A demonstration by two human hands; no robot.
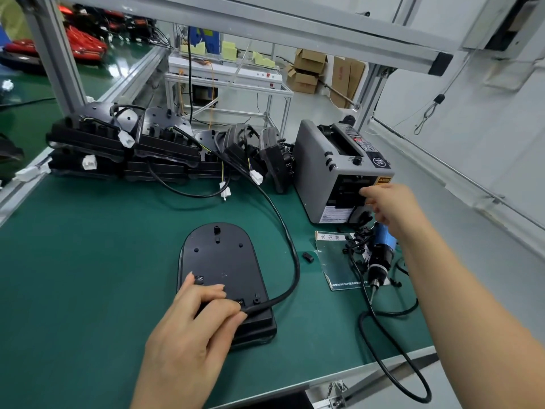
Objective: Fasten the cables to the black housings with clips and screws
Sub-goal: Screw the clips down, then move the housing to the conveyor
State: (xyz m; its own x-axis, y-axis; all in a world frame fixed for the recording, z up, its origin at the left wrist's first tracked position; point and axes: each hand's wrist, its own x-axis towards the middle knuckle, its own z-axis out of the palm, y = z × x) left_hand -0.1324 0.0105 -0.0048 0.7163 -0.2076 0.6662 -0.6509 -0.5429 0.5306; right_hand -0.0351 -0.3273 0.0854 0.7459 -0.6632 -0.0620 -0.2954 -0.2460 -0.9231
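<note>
As left hand point(191, 329) grips cable point(292, 252), right hand point(389, 205) reaches dispenser point(317, 163).

A black housing point(218, 255) is laid flat on the green mat point(88, 261). Its cable point(290, 246) is pinched at the near end by the left hand point(194, 326). The right hand point(389, 205) is held at the front slot of the grey tape dispenser point(318, 172); its grip cannot be determined
</note>
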